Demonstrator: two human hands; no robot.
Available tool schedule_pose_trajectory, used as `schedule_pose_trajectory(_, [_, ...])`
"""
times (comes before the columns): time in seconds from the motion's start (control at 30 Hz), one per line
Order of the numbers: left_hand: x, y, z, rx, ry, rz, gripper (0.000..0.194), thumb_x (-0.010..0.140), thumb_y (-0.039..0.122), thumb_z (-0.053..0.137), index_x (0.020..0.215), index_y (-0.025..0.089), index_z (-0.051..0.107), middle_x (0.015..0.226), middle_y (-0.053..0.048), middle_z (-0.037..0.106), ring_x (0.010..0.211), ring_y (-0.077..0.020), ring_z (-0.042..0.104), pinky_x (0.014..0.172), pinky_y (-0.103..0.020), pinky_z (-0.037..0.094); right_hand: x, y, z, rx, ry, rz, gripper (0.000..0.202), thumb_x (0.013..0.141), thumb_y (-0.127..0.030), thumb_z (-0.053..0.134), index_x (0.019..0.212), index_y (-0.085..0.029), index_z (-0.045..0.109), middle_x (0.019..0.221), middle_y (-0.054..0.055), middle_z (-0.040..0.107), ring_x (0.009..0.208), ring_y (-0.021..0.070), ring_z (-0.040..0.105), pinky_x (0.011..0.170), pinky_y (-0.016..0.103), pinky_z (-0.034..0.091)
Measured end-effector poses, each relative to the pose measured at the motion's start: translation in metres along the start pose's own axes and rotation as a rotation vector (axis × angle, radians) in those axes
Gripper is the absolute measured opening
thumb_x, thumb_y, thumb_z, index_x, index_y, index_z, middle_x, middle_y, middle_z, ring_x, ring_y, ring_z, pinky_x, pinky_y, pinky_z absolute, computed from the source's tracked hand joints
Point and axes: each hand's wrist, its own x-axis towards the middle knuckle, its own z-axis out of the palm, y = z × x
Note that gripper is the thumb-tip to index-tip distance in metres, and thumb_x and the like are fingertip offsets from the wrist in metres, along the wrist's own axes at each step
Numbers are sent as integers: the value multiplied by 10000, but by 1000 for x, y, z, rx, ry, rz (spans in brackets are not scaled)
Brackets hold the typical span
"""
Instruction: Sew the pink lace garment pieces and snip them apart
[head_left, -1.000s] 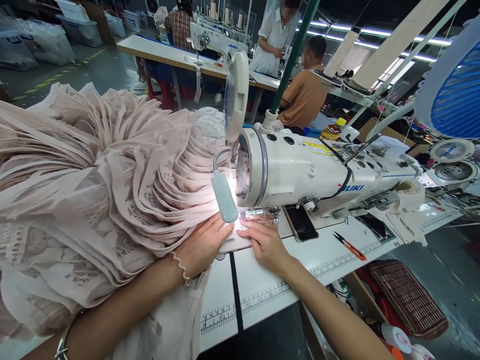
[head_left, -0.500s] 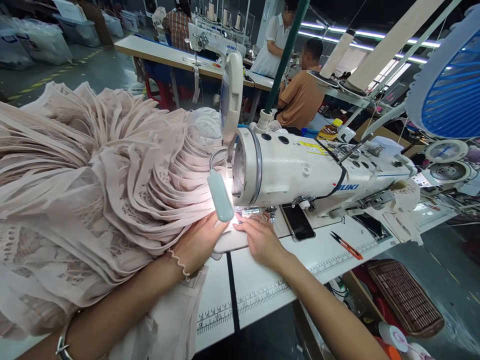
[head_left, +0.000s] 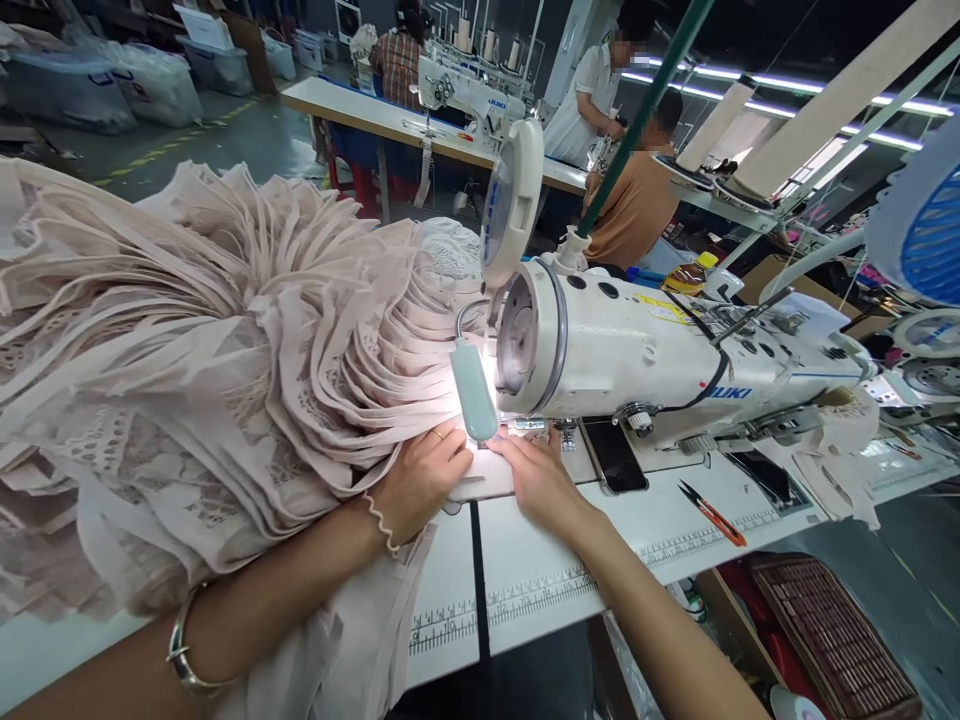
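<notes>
A large heap of pale pink lace-trimmed garments (head_left: 300, 340) lies left of a white sewing machine (head_left: 600, 340). At the near edge of that heap, my left hand (head_left: 426, 472) is closed, its fingers curled on the pale pink fabric beside the needle area. My right hand (head_left: 536, 475) pinches close to the presser foot, thumb and fingers together at the fabric there. A small lamp (head_left: 474, 390) lights the spot and partly covers it. Needle and stitch line are hidden behind the lamp and fingers.
On the table right of my hand lie a phone (head_left: 613, 455) and orange-handled thread snips (head_left: 712, 513). A printed ruler strip (head_left: 525, 592) runs along the front edge. A blue fan (head_left: 919, 215) stands at right. Co-workers sit and stand behind; a brown woven basket (head_left: 832, 625) is below right.
The whole view has shifted, so the machine appears further right. My left hand has drawn slightly left from the lamp with fingers more curled. My right hand stays by the presser foot.
</notes>
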Motion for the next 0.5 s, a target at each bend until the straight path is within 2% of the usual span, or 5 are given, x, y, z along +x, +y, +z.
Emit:
schedule_pose_trajectory(0.17, [2,1,0,27,52,17,259,937,96,428,728,184,552,767,-31,590,773,-189,512,692,-298,399,-1,-1,4,-121,16,-13,628,768,38,286,1284,-220,534,1183,72,656,871,228,585,886,403,440])
schedule_pose_trajectory(0.33, [3,1,-1,65,70,57,244,911,75,443,711,177,538,739,-34,593,740,-190,535,691,-313,417,0,-4,2,-118,11,6,582,783,18,301,1282,-198,507,1016,82,677,844,234,575,921,423,412])
schedule_pose_trajectory(0.43, [3,7,-7,125,-23,60,307,900,13,379,683,177,523,665,-25,581,646,-174,549,650,-306,422,4,-2,6,-140,23,102,492,801,-25,347,1220,-181,555,897,102,673,848,266,589,942,486,381])
schedule_pose_trajectory(0.5, [4,13,-12,177,-161,-65,305,882,-14,354,736,164,555,638,-32,591,585,-171,568,593,-302,410,8,2,10,-161,15,180,429,796,-42,379,1121,-191,617,767,96,657,800,285,600,933,526,366])
